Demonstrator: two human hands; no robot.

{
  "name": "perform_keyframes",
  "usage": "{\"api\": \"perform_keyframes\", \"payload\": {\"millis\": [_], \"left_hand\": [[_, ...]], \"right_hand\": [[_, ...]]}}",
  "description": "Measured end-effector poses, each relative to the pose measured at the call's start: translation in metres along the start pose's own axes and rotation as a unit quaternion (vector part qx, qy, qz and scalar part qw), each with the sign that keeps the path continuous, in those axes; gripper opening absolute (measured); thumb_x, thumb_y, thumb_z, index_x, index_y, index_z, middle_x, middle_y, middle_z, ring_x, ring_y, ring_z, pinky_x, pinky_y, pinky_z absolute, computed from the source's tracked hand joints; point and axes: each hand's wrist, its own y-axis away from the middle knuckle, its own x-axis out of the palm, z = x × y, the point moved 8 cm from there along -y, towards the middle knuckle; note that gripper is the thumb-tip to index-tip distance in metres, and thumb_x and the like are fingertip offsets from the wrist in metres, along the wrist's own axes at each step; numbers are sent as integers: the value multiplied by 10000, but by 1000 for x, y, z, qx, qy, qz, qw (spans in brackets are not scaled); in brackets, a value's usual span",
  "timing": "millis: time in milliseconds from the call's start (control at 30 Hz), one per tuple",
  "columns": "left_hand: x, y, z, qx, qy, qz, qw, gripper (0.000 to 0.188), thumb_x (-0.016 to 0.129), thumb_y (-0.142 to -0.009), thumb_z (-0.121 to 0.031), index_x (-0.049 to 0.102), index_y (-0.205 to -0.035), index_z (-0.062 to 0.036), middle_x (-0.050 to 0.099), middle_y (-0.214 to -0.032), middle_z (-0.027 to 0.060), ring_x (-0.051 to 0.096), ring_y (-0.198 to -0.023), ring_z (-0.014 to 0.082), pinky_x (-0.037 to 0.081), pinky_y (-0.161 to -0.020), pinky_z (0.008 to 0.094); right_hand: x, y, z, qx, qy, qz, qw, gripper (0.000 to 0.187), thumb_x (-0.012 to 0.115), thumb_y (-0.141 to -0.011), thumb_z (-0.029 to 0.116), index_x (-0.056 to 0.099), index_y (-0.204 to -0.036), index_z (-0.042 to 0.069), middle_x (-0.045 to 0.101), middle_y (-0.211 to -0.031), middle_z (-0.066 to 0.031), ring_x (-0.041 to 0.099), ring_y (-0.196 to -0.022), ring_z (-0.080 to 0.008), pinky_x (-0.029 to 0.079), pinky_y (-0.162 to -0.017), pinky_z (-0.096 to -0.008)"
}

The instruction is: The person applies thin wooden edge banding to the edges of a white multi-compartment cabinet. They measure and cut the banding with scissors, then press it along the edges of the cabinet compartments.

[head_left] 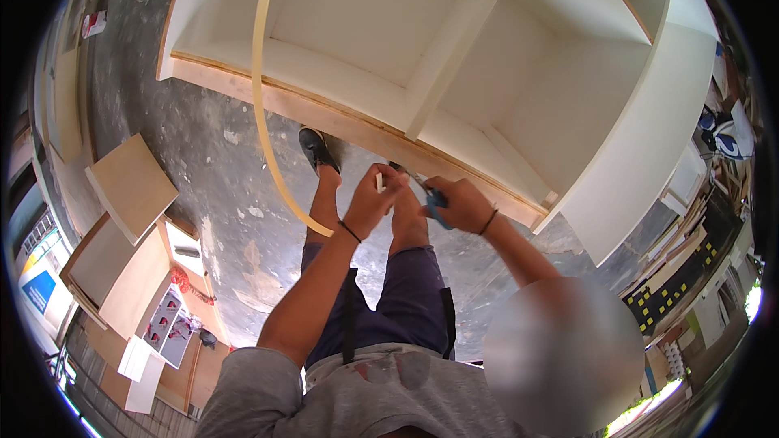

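Observation:
My left hand point(373, 199) pinches a thin strip, whose short white end point(379, 183) shows between the fingers. A long, pale yellow strip point(260, 89) curves down from the upper edge to my left wrist, where it passes out of sight; I cannot tell if it is the same piece. In my right hand point(462, 204) is a pair of scissors, its blue handles point(437, 209) under the fingers. The metal blades point(417, 179) point toward my left fingertips. Just beyond both hands lies a white cabinet point(357, 81) with bare wood-coloured front edges.
A loose board point(132, 186) and an open wooden box unit point(122, 276) stand at the left on the grey, stained floor point(223, 170). Scrap boards point(686, 223) are piled at the right. My shoe point(315, 148) is close to the cabinet's lower edge.

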Motion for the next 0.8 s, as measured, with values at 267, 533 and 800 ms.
{"api": "perform_keyframes", "payload": {"millis": [267,533,800], "left_hand": [[-8,-1,-9,74,60,-85,992,101,533,-941,-129,509,-952,-32,532,-732,12,513,-659,79,429,-592,218],[-80,18,41,43,75,-95,992,49,524,-934,-97,494,-929,-59,490,-695,4,467,-604,78,398,-571,216],[-122,47,58,35,20,-28,999,48,513,-932,-91,498,-941,-47,501,-700,9,491,-618,78,417,-567,213]], "right_hand": [[-4,6,63,-12,-116,-182,976,412,704,-800,200,598,-1160,28,692,-877,-153,665,-723,-332,534,-658,-380],[-14,-44,-10,191,24,-375,907,376,646,-839,406,700,-1028,85,695,-1014,-86,634,-988,-253,295,-1031,-516],[-13,-63,-26,320,-89,-290,898,449,553,-863,504,714,-786,92,677,-740,-98,637,-791,-284,380,-900,-432]]}}
